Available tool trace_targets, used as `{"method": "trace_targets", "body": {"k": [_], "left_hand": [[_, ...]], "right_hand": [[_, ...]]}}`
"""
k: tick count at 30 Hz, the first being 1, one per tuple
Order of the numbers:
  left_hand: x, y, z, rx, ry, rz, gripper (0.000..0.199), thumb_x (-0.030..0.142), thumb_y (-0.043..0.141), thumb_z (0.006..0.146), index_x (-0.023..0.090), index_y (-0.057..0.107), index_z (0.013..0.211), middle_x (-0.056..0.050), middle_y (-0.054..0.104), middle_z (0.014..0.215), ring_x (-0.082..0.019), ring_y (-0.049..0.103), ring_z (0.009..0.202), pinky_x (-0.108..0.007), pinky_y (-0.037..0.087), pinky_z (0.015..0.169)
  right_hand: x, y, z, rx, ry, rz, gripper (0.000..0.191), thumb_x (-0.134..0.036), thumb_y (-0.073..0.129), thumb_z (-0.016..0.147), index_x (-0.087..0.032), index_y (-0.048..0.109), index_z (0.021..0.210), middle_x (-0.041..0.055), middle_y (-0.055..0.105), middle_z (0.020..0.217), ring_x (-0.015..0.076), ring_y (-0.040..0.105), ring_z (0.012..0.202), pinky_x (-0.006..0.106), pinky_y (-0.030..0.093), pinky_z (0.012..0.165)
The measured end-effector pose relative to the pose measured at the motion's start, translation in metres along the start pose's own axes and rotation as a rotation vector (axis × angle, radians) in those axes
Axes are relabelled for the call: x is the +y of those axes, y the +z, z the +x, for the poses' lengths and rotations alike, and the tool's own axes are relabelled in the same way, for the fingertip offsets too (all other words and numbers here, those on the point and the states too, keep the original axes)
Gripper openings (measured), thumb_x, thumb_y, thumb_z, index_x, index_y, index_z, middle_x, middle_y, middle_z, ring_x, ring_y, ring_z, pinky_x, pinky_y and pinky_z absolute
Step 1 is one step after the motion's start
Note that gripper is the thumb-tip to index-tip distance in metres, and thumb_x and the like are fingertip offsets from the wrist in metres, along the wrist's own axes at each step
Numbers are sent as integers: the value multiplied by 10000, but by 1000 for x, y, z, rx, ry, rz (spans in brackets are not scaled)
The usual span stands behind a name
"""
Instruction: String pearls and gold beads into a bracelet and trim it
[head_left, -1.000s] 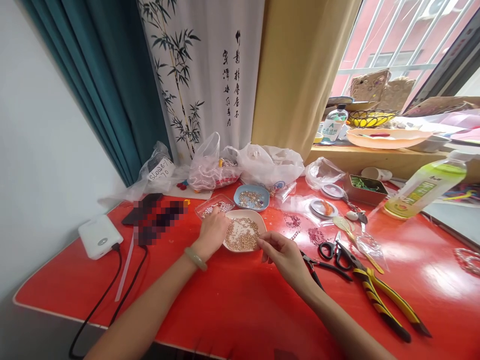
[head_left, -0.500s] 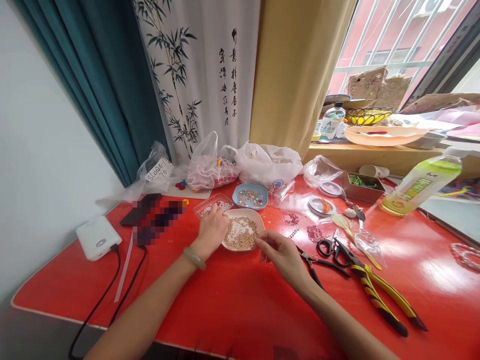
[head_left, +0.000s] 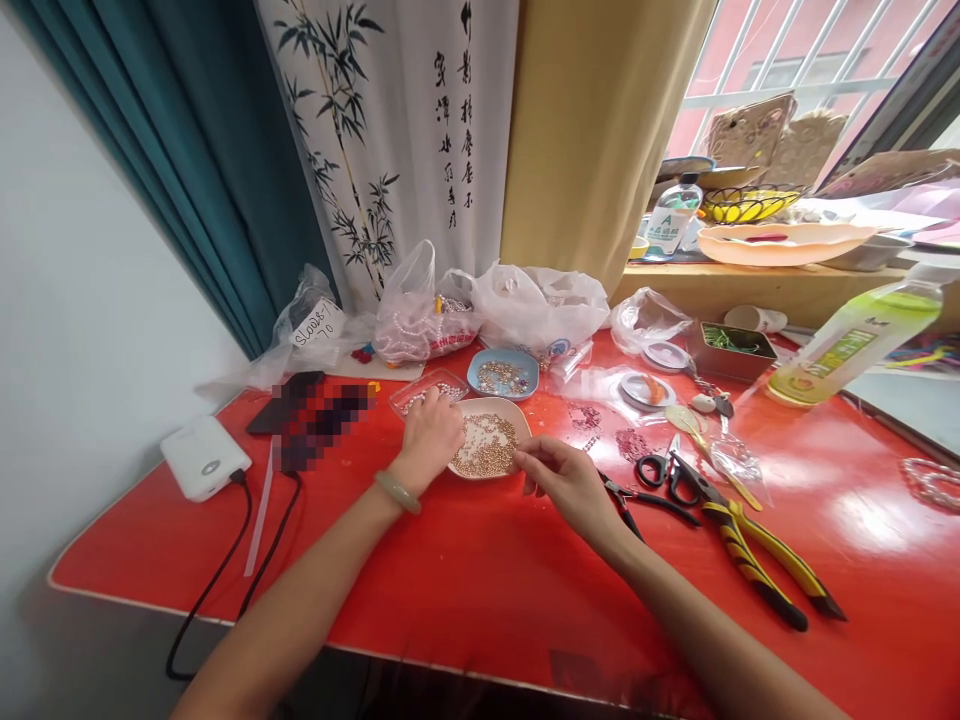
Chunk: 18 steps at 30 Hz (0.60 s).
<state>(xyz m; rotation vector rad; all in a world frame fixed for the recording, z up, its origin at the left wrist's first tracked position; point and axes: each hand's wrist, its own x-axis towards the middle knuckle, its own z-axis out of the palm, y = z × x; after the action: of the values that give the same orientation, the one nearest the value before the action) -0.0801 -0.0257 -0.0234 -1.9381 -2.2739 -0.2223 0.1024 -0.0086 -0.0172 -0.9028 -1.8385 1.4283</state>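
Observation:
My left hand (head_left: 433,437), a pale bangle (head_left: 398,491) on its wrist, reaches to the near edge of a clear plastic tray (head_left: 397,405) of small pearly beads. Its fingers are curled downward and bunched, and their tips are hidden. Against its right side stands a white dish (head_left: 491,406) holding many small gold beads (head_left: 491,458). At the dish's right rim, thumb and forefinger of my right hand (head_left: 559,482) are pinched together; anything between them is too small to make out. Behind the white dish sits a blue dish (head_left: 503,353) with mixed gold and pale beads.
Black-handled pliers (head_left: 637,497), scissors (head_left: 667,475) and larger yellow-black pliers (head_left: 757,550) lie right of my right hand. A green drink bottle (head_left: 855,345) leans farther right. Plastic bags (head_left: 540,305) line the back. A white power bank (head_left: 204,458) with cables lies left.
The camera view has tilted slightly downward. My left hand has shifted a little across the near edge of the clear tray; my right hand keeps its pinch at the dish rim.

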Motion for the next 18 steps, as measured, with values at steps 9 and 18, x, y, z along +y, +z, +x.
{"method": "trace_targets", "body": {"k": [9,18], "left_hand": [[-1,-3,-1,-272,-64,-1323,145,228,607,651,123,606,751,-36,623,746,-102,549,652,-212,415,578],[6,-4,-7,-380,-289,-1819,249,256,730,565,121,622,743,-35,635,729,-88,568,671,-167,412,565]], "right_hand": [[-2,1,-7,-33,32,32,162,-300,517,745,-169,547,654,-3,601,603,86,504,478,207,401,482],[-5,2,-6,-88,129,101,162,-283,532,712,-154,531,614,-7,588,568,68,481,423,187,371,420]]}}
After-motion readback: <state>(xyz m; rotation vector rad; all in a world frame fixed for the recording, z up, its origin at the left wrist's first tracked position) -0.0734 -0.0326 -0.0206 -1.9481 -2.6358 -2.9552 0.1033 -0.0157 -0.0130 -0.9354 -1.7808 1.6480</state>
